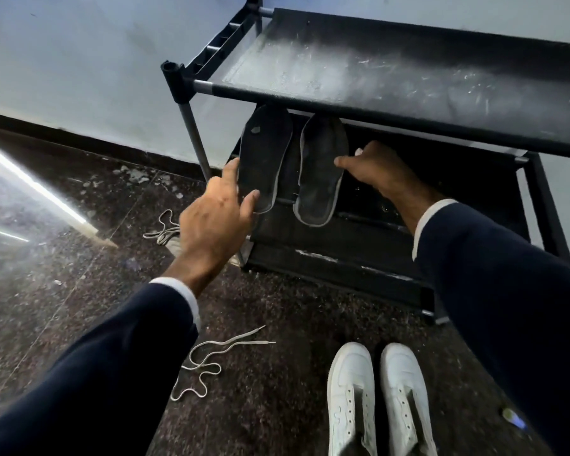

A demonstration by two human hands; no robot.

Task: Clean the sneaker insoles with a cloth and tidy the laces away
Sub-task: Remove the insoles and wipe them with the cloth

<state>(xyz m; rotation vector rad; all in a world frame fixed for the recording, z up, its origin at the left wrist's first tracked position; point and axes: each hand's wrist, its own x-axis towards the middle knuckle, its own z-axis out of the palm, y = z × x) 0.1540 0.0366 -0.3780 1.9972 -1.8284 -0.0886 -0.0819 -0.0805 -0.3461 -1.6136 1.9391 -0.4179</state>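
Insoles (264,156) lean side by side against the rack's (392,90) lower shelf; thin, light, floppy foam, so pinch them at the heel edge. Your left hand (216,222) touches one, fingers spread; your right hand (372,169) holds something pale, grip unclear

The top shelf (408,77) hides the toes of both insoles (323,169). The right hand (375,169) reaches under it, fingers out of sight around something pale, too little showing to name. The left hand (216,218) covers part of the far lace (165,230). Both sneakers' (352,399) heels are cut off below.
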